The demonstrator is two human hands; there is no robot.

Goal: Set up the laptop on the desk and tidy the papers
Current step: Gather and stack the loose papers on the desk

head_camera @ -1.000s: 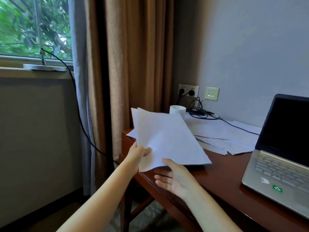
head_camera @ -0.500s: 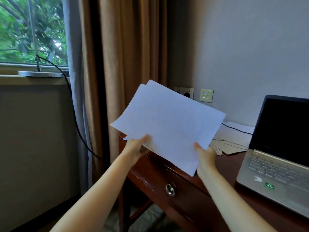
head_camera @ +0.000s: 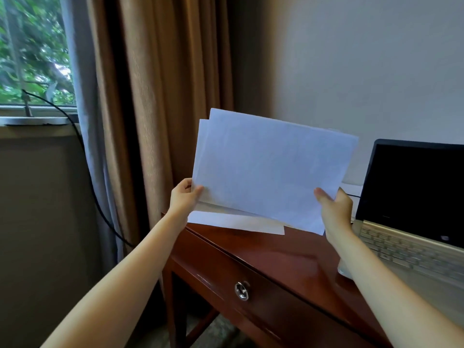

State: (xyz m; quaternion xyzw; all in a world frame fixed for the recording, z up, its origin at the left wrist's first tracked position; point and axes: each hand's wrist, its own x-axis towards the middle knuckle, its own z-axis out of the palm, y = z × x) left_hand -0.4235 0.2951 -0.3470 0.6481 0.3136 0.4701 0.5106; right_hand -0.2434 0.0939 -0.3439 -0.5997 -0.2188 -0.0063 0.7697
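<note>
A stack of white papers (head_camera: 271,169) is held upright above the left end of the dark wooden desk (head_camera: 288,257). My left hand (head_camera: 184,197) pinches its lower left corner and my right hand (head_camera: 335,209) grips its lower right edge. One sheet hangs lower and reaches the desk top under the stack. An open silver laptop (head_camera: 411,212) with a dark screen stands on the desk to the right. The papers hide whatever lies at the back of the desk.
A brown curtain (head_camera: 160,96) and a grey sheer hang left of the desk. A black cable (head_camera: 88,159) runs down from the window sill. The desk front has a drawer with a metal ring pull (head_camera: 241,291). More paper shows beside the laptop screen.
The stack went from nearly flat over the desk corner to upright. My right hand moved from under it to its right edge, and both hands turned it closer to level.
</note>
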